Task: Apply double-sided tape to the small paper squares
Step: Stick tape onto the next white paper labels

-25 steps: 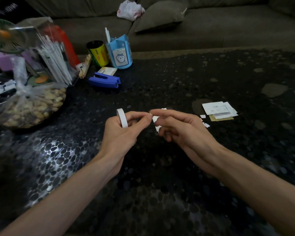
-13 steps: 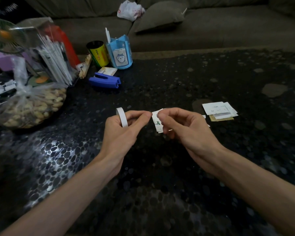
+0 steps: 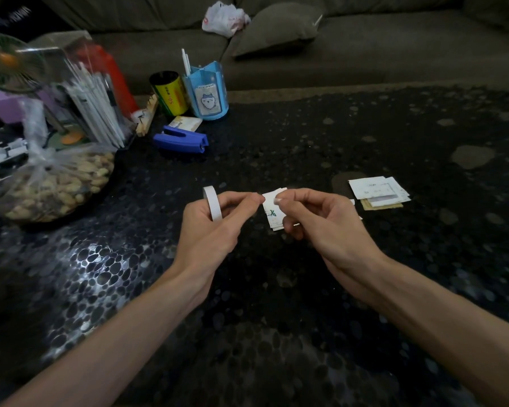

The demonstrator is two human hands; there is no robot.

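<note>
Hands meet at the centre of the frame, above a dark pebble-patterned table. Left hand curls round a white tape roll, which stands on edge inside the grip, while its thumb and forefinger reach right and touch the upper left corner of a small paper square. Right hand pinches the top edge of that square between thumb and forefinger, the other fingers curled behind it. The square hangs upright with green print facing the camera; whether any tape is on it cannot be told. A pile of papers lies on the table, right of centre. In the upper left are a blue stapler, a blue pen holder, a yellow can and a bag of nuts.
</note>
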